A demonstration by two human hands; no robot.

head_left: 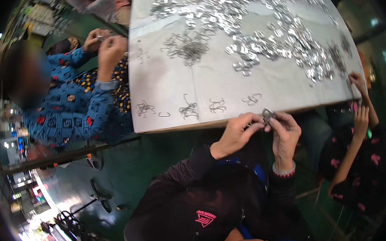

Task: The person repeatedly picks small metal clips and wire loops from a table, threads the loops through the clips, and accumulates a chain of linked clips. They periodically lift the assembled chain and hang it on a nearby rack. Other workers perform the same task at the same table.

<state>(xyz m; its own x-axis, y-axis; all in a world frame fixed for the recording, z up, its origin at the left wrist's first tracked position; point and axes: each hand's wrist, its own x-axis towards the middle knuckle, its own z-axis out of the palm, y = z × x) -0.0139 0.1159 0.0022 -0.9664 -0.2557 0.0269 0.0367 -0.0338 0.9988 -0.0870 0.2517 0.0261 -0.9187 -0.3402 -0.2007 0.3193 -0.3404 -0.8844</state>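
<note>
Metal glints between both hands at the near edge of the grey tabletop (pixel 163 91): the left hand (pixel 237 133) and right hand (pixel 284 131) each pinch a small metal clip (pixel 267 113) in a narrow grip. Just beyond lie bent wire hooks (pixel 188 109) in small clusters. Farther off spreads a heap of shiny metal pieces (pixel 277 37). A person in a blue patterned sleeve (pixel 72 116) works at the left.

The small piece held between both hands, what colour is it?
Silvery grey metal piece, seen best in the head view.
</note>
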